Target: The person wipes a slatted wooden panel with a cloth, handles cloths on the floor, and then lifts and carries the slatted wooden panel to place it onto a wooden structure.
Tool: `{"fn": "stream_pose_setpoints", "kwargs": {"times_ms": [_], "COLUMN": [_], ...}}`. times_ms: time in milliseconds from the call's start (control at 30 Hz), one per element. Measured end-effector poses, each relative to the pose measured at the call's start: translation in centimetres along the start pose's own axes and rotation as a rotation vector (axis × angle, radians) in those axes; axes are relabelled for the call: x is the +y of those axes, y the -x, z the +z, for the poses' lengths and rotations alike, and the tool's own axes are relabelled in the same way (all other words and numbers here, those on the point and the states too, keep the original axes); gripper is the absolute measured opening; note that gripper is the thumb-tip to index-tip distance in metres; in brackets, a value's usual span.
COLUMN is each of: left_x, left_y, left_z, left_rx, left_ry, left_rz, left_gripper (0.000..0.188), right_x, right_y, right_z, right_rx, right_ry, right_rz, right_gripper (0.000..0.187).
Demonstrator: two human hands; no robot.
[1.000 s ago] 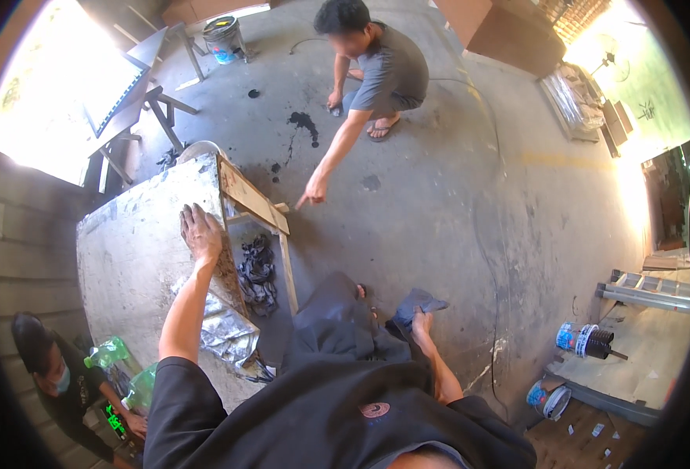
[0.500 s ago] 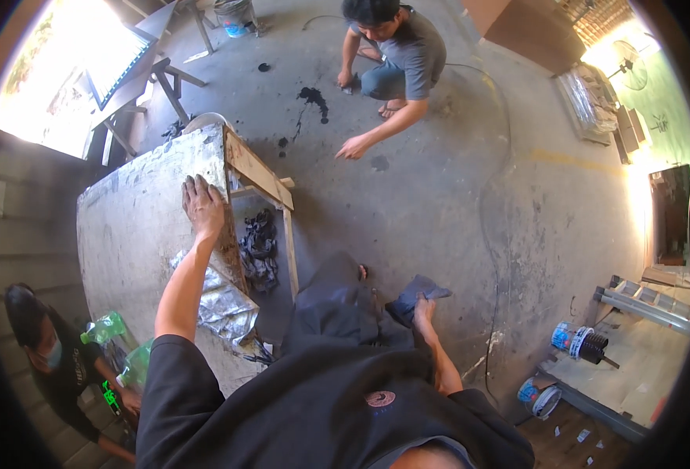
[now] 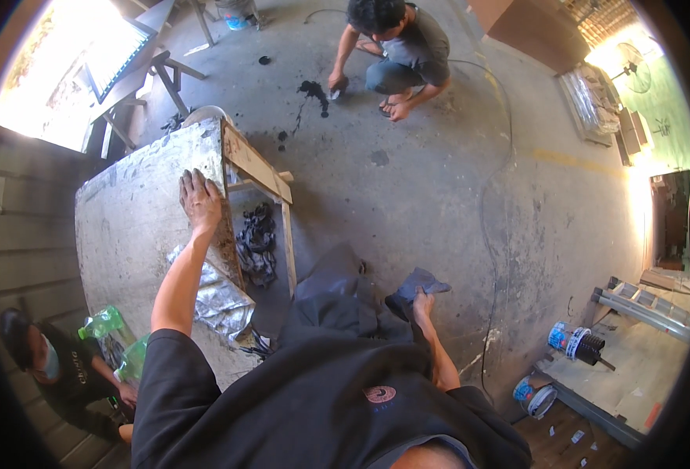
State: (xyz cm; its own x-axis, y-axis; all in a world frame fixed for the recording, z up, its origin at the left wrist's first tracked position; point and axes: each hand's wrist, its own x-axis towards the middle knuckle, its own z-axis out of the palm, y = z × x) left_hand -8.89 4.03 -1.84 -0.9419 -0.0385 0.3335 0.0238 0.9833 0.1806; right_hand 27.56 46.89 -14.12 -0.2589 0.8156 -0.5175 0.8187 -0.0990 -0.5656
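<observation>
A grey cloth [image 3: 425, 281] is gripped in the right hand [image 3: 423, 305], the left hand [image 3: 200, 203] is laid flat on the worktop [image 3: 126, 215], and black stains [image 3: 314, 92] are left on the far floor [image 3: 423, 203].

The pale rectangular wooden-framed desk [image 3: 126, 211] is positioned at left. On its top, near the right edge, the bare left hand [image 3: 201, 205] is placed; nearer the body, a crumpled silver sheet [image 3: 224, 308] is laid. Two transparent green plastic bottles [image 3: 104, 322] are located left of the sheet. Crumpled black rags [image 3: 257, 244] are situated below the desk's right edge. A dark grey cloth piece [image 3: 421, 282] is held in the right hand [image 3: 423, 306], right of the desk.
</observation>
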Motion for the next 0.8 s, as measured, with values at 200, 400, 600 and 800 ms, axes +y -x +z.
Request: {"fn": "stream_pose_setpoints", "kwargs": {"times_ms": [200, 400, 600, 800], "left_x": [-0.4, -0.3, -0.2, 0.5], "left_y": [0.0, -0.6, -0.6, -0.8], "left_z": [0.6, 0.7, 0.6, 0.6], "left_rx": [0.02, 0.061, 0.054, 0.028], "left_ry": [0.015, 0.021, 0.028, 0.013], "left_rz": [0.002, -0.018, -0.035, -0.018], "left_gripper": [0.045, 0.045, 0.046, 0.044], "right_x": [1.9, -1.6, -5.0, -11.1], "right_y": [-1.7, -2.6, -7.1, -13.4], "right_z": [1.4, 0.6, -0.1, -1.8], "right_rx": [0.039, -0.005, -0.176, -0.368], "right_ry": [0.05, 0.02, -0.131, -0.075], "right_rz": [-0.004, -0.071, -0.072, -0.032], "right_gripper": [0.044, 0.045, 0.039, 0.031]}}
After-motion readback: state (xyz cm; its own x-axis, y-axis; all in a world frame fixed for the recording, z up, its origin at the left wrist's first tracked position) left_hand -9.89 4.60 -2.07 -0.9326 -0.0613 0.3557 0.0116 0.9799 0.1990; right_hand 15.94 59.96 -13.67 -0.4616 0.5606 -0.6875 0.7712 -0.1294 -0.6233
